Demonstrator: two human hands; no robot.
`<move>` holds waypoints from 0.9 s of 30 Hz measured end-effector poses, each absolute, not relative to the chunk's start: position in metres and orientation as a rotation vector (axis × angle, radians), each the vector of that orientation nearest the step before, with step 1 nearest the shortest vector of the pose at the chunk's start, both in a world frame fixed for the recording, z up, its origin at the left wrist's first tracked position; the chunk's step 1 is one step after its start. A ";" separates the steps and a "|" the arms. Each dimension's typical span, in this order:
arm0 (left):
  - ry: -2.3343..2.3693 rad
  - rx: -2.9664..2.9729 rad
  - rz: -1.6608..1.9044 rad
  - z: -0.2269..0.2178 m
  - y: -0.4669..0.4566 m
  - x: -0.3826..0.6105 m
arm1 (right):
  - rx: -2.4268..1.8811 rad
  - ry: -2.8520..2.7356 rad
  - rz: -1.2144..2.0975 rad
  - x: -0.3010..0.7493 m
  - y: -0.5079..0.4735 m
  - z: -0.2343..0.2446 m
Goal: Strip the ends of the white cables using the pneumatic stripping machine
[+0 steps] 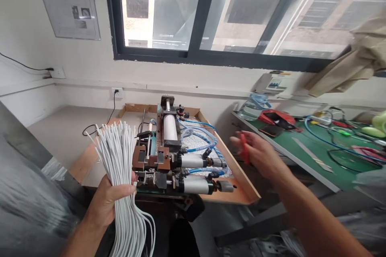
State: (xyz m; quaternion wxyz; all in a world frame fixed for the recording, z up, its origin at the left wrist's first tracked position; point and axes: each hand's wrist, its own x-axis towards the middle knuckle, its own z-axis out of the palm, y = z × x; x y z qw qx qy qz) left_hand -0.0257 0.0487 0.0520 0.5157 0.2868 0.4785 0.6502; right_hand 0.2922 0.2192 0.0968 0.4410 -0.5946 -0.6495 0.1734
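Observation:
My left hand [108,198] is wrapped round a thick bundle of white wires [119,160]. The cut ends fan out upward, while the lower lengths hang down past the frame's bottom edge. A few reddish strands show beside my fingers. Out to the right, my right hand [256,150] grips a small red object [245,148], too blurred for me to name its kind. Between the two hands stands a pneumatic machine [169,152] with white cylinders, blue air hoses and brown clamp blocks. The wire bundle is just left of its blocks, partly covering the machine's left side.
A low wooden-edged tray [238,176] surrounds the machine, with pale scraps inside. At right, a green-topped bench [289,148] carries a water jug [255,106], a red pouch [277,118], a dark phone-like slab [271,130], cables and a pale strip. Plastic sheeting [27,192] hangs at far left.

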 end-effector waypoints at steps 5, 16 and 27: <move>1.169 0.674 1.547 0.065 0.059 -0.011 | -0.904 -2.299 1.185 0.213 0.152 0.128; 1.110 0.726 1.531 0.073 0.070 -0.002 | -0.639 -2.686 1.305 0.173 0.153 0.128; 1.067 0.746 1.484 0.070 0.079 -0.004 | -0.549 -2.669 1.325 0.169 0.165 0.115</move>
